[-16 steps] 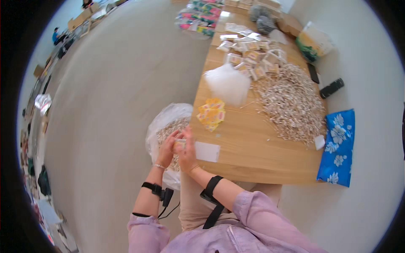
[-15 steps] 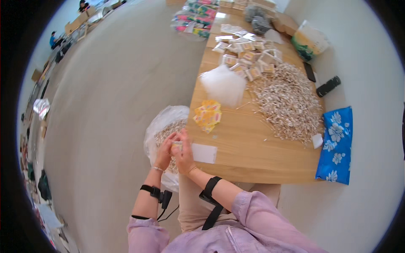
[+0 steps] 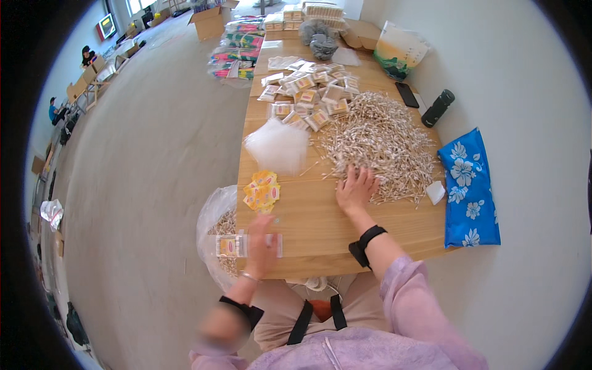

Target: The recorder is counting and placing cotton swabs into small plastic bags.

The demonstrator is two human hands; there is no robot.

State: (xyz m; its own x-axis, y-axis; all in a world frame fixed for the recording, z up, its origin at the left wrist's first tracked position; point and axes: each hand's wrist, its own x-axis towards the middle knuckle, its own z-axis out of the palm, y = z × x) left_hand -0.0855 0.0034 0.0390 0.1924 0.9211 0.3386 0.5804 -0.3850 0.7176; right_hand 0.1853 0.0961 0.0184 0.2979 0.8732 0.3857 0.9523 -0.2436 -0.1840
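My left hand grips a small clear packet with a red and yellow label, held at the wooden table's near left edge. Just below and left of it, a large clear plastic bag on the floor holds filled packets. My right hand lies flat with its fingers spread on the near edge of a big pile of thin white sticks. It holds nothing. A black band sits on each wrist.
A stack of yellow labels and a heap of empty clear bags lie left of the pile. Several filled packets sit farther back. A blue flowered cloth, a black phone and a black bottle are at the right.
My hands were together beside the floor bag. The right hand has since reached forward and right onto the stick pile, and the left hand stays at the table edge with the packet.
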